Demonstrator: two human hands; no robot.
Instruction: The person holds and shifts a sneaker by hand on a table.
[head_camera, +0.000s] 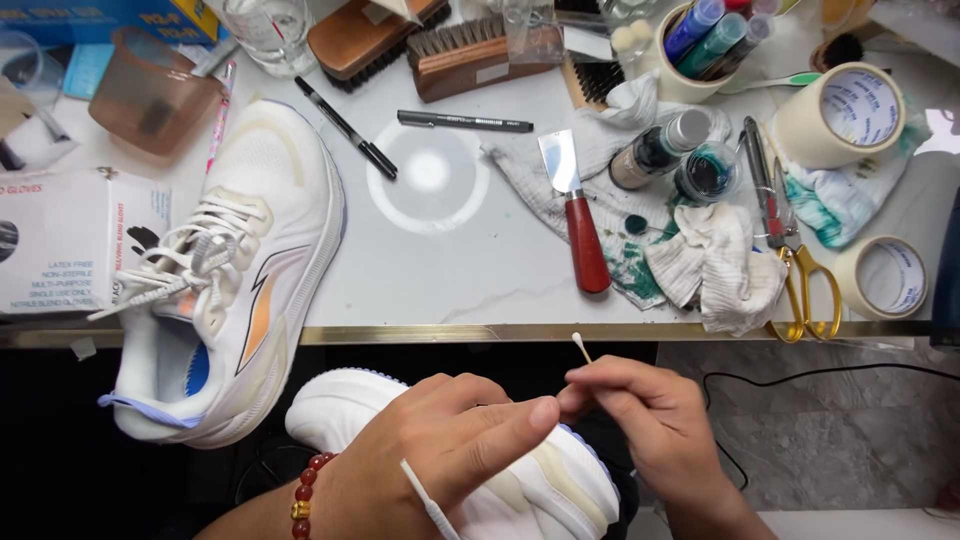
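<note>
**Two swabs in hand over the white shoe**

Nearest the camera, the left hand (440, 440), with a red bead bracelet (305, 490) at the wrist, rests on a white sneaker (520, 490) held low in front of the table edge. Its fingers are curled closed, and a cotton swab (428, 500) sticks out below them toward the camera. The right hand (640, 415) meets the left fingertip to fingertip and pinches a second cotton swab (581, 347) between thumb and forefinger, its tip pointing up and away.

To my eye, the work goes best with a light pinch close to the cotton end, so the thin stick does not bend, and with the left hand keeping the shoe from rolling. Short strokes along the sole seam should suit such a small tip.

Beyond the hands, the matching sneaker (240, 280) lies across the edge of the marble table (470, 270), laces loose. Farther right lie a red-handled scraper (575, 215), stained rags (715, 265), gold-handled scissors (800, 280) and rolls of masking tape (840, 110). At the back are wooden brushes (470, 55), two black pens (465, 122) and a cup of markers (700, 50).
</note>
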